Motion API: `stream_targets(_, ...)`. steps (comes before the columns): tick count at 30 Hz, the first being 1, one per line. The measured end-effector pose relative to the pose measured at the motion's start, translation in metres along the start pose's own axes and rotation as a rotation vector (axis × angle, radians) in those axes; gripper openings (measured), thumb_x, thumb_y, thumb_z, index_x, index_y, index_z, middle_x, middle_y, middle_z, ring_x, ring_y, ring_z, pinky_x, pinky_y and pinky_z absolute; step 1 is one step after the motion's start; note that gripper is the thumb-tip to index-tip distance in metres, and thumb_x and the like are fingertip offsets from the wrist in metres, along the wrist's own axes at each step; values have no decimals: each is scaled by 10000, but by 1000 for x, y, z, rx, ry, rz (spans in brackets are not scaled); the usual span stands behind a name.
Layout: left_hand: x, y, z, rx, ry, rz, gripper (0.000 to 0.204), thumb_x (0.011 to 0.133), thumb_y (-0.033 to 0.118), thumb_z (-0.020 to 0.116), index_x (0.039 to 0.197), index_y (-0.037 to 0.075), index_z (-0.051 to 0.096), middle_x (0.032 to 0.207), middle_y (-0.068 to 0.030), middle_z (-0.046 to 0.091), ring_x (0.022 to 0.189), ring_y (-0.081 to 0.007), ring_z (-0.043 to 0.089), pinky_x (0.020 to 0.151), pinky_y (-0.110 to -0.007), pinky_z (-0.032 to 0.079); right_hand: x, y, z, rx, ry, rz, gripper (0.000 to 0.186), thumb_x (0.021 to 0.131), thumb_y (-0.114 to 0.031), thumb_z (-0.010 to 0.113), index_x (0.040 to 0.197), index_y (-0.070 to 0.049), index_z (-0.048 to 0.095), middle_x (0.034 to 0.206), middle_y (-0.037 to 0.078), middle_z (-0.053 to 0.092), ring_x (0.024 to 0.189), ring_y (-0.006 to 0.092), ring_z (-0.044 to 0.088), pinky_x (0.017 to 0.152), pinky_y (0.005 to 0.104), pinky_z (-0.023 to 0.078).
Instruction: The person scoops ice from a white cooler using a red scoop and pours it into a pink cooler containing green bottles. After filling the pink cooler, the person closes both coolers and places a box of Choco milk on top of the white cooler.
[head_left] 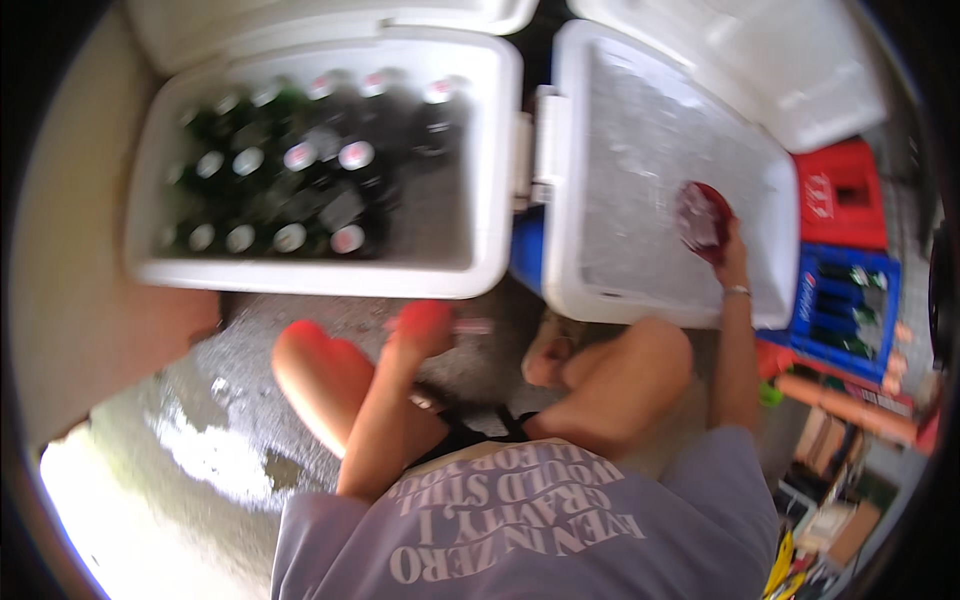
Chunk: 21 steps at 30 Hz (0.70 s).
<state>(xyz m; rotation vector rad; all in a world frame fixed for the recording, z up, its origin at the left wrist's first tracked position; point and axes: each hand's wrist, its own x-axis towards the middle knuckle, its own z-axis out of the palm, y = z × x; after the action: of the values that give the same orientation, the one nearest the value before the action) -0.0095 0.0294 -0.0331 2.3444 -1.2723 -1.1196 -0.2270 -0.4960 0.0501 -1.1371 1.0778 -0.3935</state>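
Observation:
My right hand grips the rim of a small red bowl that has clear ice in it. The bowl is over the bed of ice in the open white cooler on the right. My left hand is blurred and tinted red, low in front of the left cooler near my knee. Its fingers look closed, and a thin pale strip sticks out beside it, too smeared to name. Several capped bottles stand in rows with ice chunks in the white cooler on the left.
Both cooler lids are tipped back. At the right are a red crate and a blue crate with green bottles. Something blue stands between the coolers. Boxes lie lower right; the floor looks wet at left.

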Motion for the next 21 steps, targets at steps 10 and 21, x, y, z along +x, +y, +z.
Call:
stream_targets(10,-7,0,6,72,-22,-34,162,686,178,651,818,94,695,778,-147,679,780,-327,676,709,-455,546,-5,-58,15,122,85,-261,574,944,-532,474,1358,-135,476,1349,103,520,1193,334,529,888,517,531)
stream_targets(21,-28,11,-5,-14,130,17,135,639,145,693,762,91,706,753,-139,682,757,-315,686,653,-414,547,-103,-104,323,175,-371,-177,577,968,-451,491,1402,-79,407,1428,94,437,1327,297,386,1069,563,332)
